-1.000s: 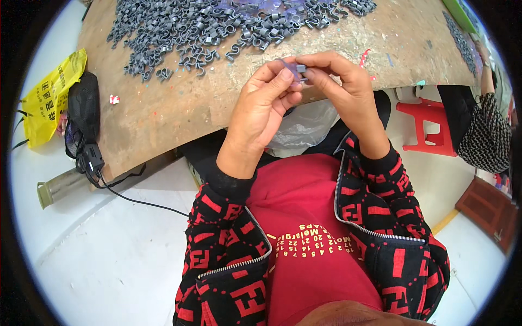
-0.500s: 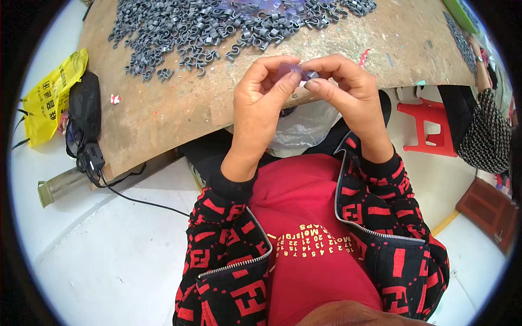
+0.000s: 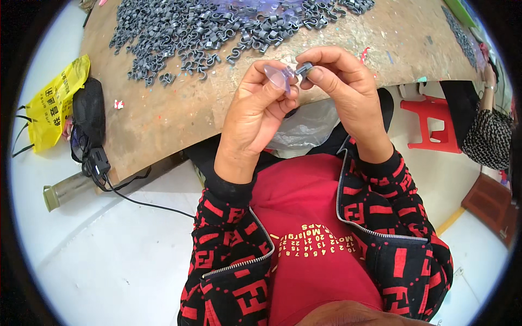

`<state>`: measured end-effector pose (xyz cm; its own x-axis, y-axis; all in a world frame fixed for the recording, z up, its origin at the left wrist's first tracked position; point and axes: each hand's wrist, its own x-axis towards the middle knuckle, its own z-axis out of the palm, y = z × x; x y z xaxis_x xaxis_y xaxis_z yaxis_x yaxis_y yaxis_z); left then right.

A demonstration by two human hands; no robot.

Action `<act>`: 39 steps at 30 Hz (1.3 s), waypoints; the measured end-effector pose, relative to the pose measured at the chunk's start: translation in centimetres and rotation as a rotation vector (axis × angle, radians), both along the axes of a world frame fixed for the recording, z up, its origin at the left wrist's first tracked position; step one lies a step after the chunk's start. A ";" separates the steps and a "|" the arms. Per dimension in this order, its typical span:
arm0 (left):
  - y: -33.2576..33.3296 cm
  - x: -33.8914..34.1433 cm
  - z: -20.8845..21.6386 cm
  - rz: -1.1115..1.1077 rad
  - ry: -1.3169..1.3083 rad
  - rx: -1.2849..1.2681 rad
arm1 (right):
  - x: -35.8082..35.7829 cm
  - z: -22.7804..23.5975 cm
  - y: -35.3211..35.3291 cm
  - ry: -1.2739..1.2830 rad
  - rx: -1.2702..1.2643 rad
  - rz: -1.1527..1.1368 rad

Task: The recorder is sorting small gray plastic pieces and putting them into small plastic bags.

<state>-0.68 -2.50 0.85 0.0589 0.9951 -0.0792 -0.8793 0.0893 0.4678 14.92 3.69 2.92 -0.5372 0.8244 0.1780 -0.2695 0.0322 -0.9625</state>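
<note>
Near the front edge of the wooden table (image 3: 179,117), both of my hands are raised close together. My left hand (image 3: 255,103) pinches a clear, purplish suction cup (image 3: 277,78) between thumb and fingers, its wide disc tilted toward the left. Between the thumb and forefinger of my right hand (image 3: 342,81) is a small grey plastic clip (image 3: 304,69). The clip meets the narrow knob end of the suction cup; whether the two are joined cannot be made out. Beyond my hands lies a big heap of the same grey clips (image 3: 185,38).
Purplish suction cups (image 3: 255,6) lie behind the heap. A yellow bag (image 3: 57,106) and a black bag (image 3: 88,114) hang at the table's left edge. Under the front edge is a clear plastic bag (image 3: 304,127). A red stool (image 3: 432,125) and another person's arm (image 3: 488,89) are at right.
My left hand has turned and shifted slightly left, so the suction cup's disc now shows. The grey clip in my right hand is more exposed.
</note>
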 end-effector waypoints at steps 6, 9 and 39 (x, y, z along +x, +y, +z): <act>-0.2 0.1 0.6 0.148 0.489 0.026 | 0.3 0.1 -0.1 -0.068 0.061 -0.069; -0.6 0.4 1.2 0.244 0.820 0.052 | 0.5 0.3 -0.1 -0.065 0.073 -0.092; -0.7 1.7 0.9 0.250 0.802 -0.010 | 1.3 0.0 0.4 -0.256 0.411 -0.105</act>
